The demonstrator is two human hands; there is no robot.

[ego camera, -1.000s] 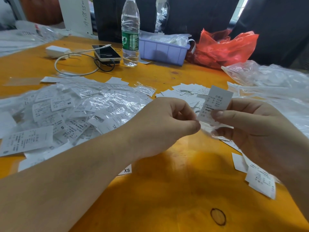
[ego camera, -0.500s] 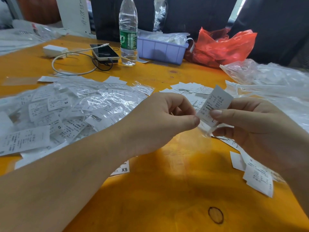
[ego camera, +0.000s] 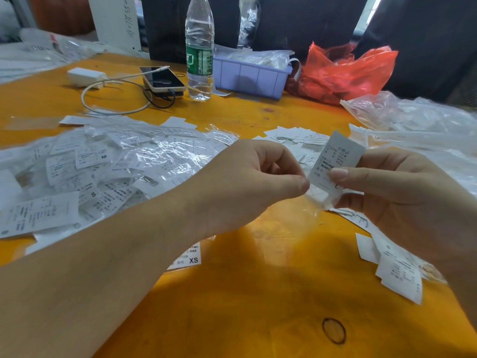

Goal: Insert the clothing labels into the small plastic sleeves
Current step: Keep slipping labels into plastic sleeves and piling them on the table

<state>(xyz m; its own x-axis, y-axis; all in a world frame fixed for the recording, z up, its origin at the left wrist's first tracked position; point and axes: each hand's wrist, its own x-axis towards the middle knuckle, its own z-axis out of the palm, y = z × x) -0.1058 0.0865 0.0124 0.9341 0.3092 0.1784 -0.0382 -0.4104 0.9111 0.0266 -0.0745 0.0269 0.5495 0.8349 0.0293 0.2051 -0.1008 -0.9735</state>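
— What's going on with the hands right now?

— The right hand (ego camera: 402, 202) has a white clothing label (ego camera: 335, 158) pinched between thumb and fingers, the thumb lying across its printed face. The label stands tilted, its top leaning right, above the orange table (ego camera: 258, 306).

— And the left?

— The left hand (ego camera: 247, 182) is curled, thumb and fingertips pinching the edge of a clear plastic sleeve (ego camera: 316, 200) just under the label. The label's lower end sits at the sleeve's mouth, looks partly in; how far, I can't tell through the film.

— Where's everything else for the job?

— To the left a big heap of bagged labels (ego camera: 108, 166), shiny plastic over them, sizes M and S readable. One marked XS (ego camera: 188, 258) pokes out from under the left forearm. A loose pile of bare labels (ego camera: 294, 136) lies behind the hands, and a few more labels (ego camera: 397, 272) lie under the right wrist.

— And the far end?

— A water bottle (ego camera: 200, 47) with a green wrapper stands upright, a phone (ego camera: 162, 78) lies just left of it with a white cable (ego camera: 113, 104) looping to a white charger (ego camera: 85, 76). Right of the bottle, a lilac plastic bin (ego camera: 253, 76), then a crumpled red plastic bag (ego camera: 343, 71). Clear plastic bags (ego camera: 413, 117) are heaped at the right edge.
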